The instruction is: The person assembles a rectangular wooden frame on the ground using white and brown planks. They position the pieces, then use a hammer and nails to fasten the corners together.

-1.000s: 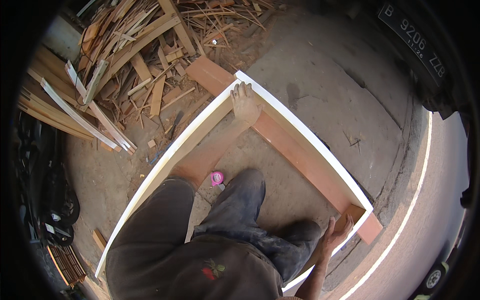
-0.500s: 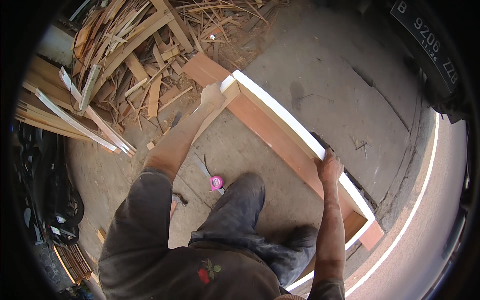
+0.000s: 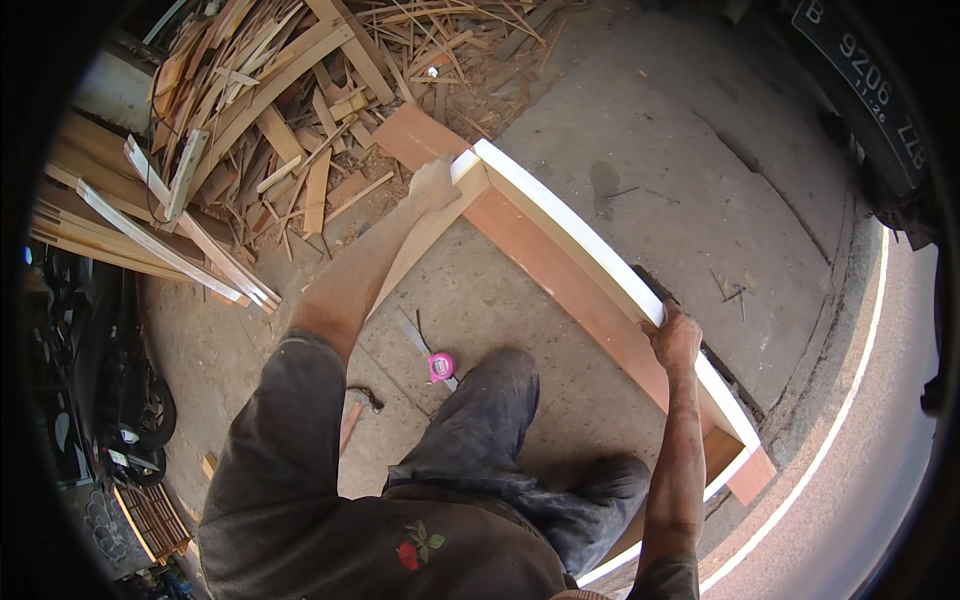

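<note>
A long wooden frame with white-painted edges (image 3: 570,225) lies slantwise in front of me, around my legs. My left hand (image 3: 435,187) is closed over the frame's side near the far left corner. On the long far side, my right hand (image 3: 677,338) wraps over the white edge, its fingers partly hidden by the hand itself. Reddish-brown boards (image 3: 540,275) run under the frame and stick out past its corners. Between the frame and my knee lie a pink tape measure (image 3: 441,367) and a flat metal strip (image 3: 411,330).
A hammer (image 3: 362,400) rests on the concrete beside my left sleeve. A heap of wood offcuts (image 3: 290,120) fills the far left, with white-edged strips (image 3: 165,240) nearer. Motorcycles (image 3: 110,400) stand at left. A vehicle's number plate (image 3: 862,80) and a white road line (image 3: 840,410) are at right.
The whole view has slid slightly, so things appear a little further right. Both hands keep their grip on the frame, which shows no clear movement over the ground.
</note>
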`<state>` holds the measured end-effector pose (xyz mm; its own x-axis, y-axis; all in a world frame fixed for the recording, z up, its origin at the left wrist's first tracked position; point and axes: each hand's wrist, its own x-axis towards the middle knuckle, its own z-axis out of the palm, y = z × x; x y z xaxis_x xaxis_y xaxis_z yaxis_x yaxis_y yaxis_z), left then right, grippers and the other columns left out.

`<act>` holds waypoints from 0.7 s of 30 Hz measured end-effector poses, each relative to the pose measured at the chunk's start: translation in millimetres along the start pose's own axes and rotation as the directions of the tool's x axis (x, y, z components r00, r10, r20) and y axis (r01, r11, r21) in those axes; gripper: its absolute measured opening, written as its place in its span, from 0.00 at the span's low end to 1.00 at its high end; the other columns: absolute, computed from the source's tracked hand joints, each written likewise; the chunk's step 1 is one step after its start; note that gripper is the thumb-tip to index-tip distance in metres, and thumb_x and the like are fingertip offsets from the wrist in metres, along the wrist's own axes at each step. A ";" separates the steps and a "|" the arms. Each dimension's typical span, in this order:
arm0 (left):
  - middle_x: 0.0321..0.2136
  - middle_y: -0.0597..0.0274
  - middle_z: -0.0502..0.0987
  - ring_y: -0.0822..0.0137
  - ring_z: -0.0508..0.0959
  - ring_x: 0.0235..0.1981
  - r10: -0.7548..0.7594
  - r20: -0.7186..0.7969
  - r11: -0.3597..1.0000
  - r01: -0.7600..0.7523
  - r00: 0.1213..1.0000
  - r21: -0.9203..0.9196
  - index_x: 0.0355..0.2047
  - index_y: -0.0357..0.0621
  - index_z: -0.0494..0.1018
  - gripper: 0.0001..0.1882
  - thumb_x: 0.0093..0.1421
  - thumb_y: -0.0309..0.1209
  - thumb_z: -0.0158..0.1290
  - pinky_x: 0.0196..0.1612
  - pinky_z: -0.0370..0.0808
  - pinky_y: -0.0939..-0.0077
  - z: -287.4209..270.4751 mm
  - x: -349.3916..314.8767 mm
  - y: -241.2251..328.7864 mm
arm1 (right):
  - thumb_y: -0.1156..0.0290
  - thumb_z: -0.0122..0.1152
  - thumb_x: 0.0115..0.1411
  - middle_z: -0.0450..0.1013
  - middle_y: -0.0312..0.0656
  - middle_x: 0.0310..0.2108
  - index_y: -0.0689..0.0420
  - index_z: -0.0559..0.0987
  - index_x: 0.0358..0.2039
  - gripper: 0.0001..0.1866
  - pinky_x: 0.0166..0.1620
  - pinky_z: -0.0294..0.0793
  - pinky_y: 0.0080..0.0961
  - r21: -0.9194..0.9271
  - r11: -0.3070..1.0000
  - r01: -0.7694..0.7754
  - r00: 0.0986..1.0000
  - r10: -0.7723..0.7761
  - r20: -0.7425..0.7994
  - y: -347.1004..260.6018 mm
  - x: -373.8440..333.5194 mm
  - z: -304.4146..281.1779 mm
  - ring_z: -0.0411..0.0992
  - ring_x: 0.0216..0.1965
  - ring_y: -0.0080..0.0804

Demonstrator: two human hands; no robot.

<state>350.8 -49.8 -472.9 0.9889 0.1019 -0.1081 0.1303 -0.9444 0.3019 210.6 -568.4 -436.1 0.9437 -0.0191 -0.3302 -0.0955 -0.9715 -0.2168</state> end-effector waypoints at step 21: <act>0.37 0.46 0.88 0.56 0.88 0.38 0.053 -0.067 0.886 -0.078 0.996 -0.456 0.47 0.34 0.84 0.27 0.44 0.29 0.72 0.46 0.82 0.62 20.0 35.1 -6.8 | 0.52 0.83 0.55 0.86 0.48 0.38 0.56 0.83 0.50 0.29 0.47 0.83 0.42 -0.049 0.999 0.023 1.000 -0.024 -0.008 -1.2 3.8 -0.2 0.85 0.39 0.43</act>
<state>383.2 -46.0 -497.7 0.9970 0.0726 -0.0281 0.0711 -0.7025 0.7081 214.3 -567.4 -436.9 0.9484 0.0020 -0.3171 -0.0577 -0.9822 -0.1789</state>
